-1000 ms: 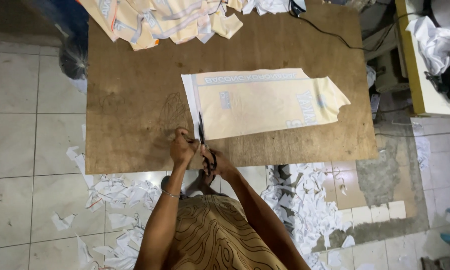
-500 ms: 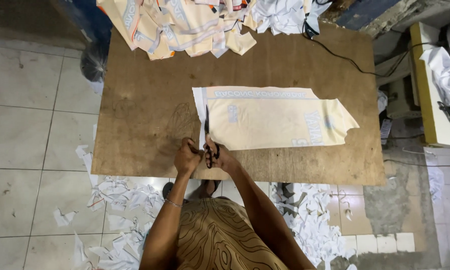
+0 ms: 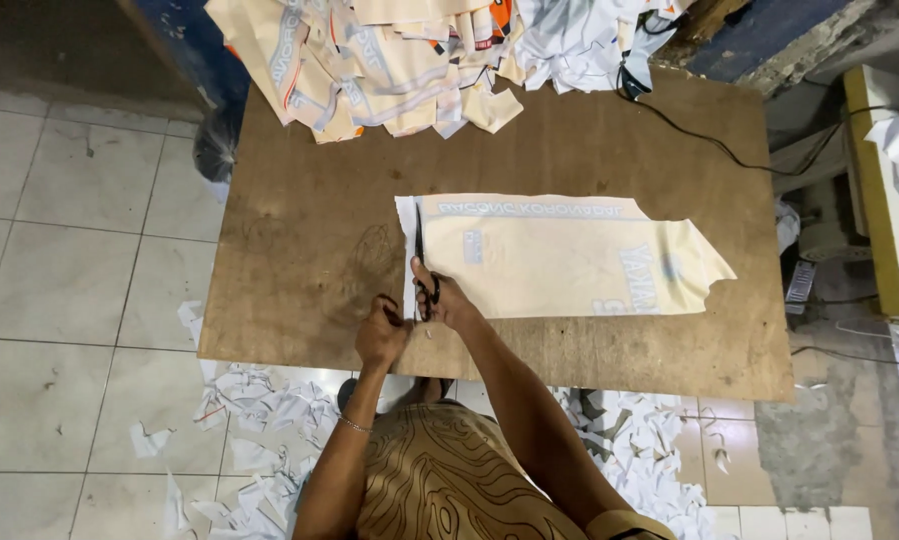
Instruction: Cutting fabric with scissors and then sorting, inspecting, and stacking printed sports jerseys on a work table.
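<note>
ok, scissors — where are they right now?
Head view: the scissors are in the right hand, blades along the left edge of the cream printed sheet on the wooden board, with the left hand alongside.

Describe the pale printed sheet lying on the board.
The sheet is cream, thin like paper or film, with faint grey mirrored print. It lies flat on the wooden board, long side across, its right end cut ragged. Scissors in the right hand cut along its white left edge, where the left hand rests.

A bare, worn wooden board table carries one cream printed sheet at centre, a heap of cut printed pieces along its far edge, and a black cable.
</note>
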